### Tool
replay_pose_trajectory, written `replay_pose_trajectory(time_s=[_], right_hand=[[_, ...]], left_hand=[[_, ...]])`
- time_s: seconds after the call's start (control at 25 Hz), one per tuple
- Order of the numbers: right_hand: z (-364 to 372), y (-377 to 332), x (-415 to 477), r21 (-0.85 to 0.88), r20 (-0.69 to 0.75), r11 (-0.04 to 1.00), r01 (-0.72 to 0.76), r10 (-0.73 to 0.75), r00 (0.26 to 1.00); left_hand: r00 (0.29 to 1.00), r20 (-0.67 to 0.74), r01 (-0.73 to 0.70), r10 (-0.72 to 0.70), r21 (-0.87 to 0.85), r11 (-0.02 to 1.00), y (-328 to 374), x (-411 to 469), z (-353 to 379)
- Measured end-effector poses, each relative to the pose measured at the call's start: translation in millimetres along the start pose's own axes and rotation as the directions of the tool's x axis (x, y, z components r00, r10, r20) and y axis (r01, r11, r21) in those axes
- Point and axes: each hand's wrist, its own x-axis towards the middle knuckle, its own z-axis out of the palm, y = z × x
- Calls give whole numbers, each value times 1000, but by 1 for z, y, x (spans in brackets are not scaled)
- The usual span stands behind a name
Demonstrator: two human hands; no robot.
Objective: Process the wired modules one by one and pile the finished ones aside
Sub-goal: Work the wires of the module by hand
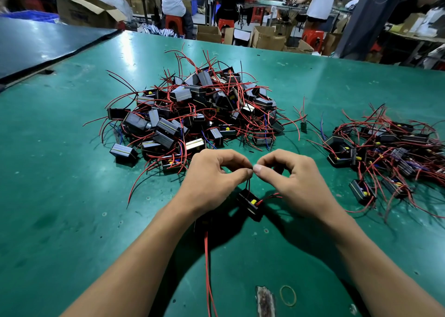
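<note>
Hands pinch thin wires together: left hand (212, 177) and right hand (291, 179) clamped fingertip to fingertip. Dangling module (250, 203) looks light and rigid, its leads limp; best gripped by the casing.

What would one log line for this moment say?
left hand + right hand: pinching wires | module: hanging below | big pile: ahead | smaller pile: right
</note>
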Motion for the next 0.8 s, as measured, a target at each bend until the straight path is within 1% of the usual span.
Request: replay_pose_trajectory(time_s=[0.04, 0.12, 0.16, 0.2, 0.24, 0.28, 0.36, 0.4, 0.44, 0.48, 0.68, 0.8], right_hand=[[1, -1, 1, 89, 36, 990, -112, 109, 993], [1, 0, 4, 209, 109, 939, -274, 256, 960], [0, 1, 5, 233, 134, 921, -313, 289, 948], [-1, 1, 5, 246, 144, 915, -320, 292, 945], [-1, 1, 4, 244, 127, 926, -287, 262, 957], [-1, 0, 3, 213, 82, 953, -214, 201, 976], [-2, 1, 0, 51, -39, 998, 21, -19, 999], [-1, 2, 0, -31, -67, 988, 150, -152, 986], [-1, 4, 0, -91, -69, 965, 246, -253, 965], [-1, 6, 1, -134, -62, 944, 300, -310, 949], [-2, 13, 0, -331, -48, 872, 362, -398, 916], [-3, 9, 0, -371, -7, 872, 320, -348, 938]], left_hand=[[1000, 7, 0, 0, -6, 1000, 0, 0, 0], [1000, 23, 4, -3, -8, 1000, 0, 0, 0], [1000, 28, 3, -2, -11, 1000, 0, 0, 1], [1000, 27, 2, -1, -16, 1000, -1, 0, 1], [1000, 20, 4, -4, -21, 1000, -2, 0, 1], [1000, 12, 13, -13, -29, 1000, -2, 0, 1], [999, 5, 43, -43, -62, 997, -4, 1, 1], [998, 8, 58, -58, -83, 995, -4, 1, 1], [997, 11, 71, -70, -101, 992, -5, 1, 1], [997, 14, 82, -81, -112, 990, -5, 2, 1], [995, 35, 101, -98, -111, 989, -3, 3, 0], [998, 8, 61, -60, -75, 995, -3, 1, 0]])
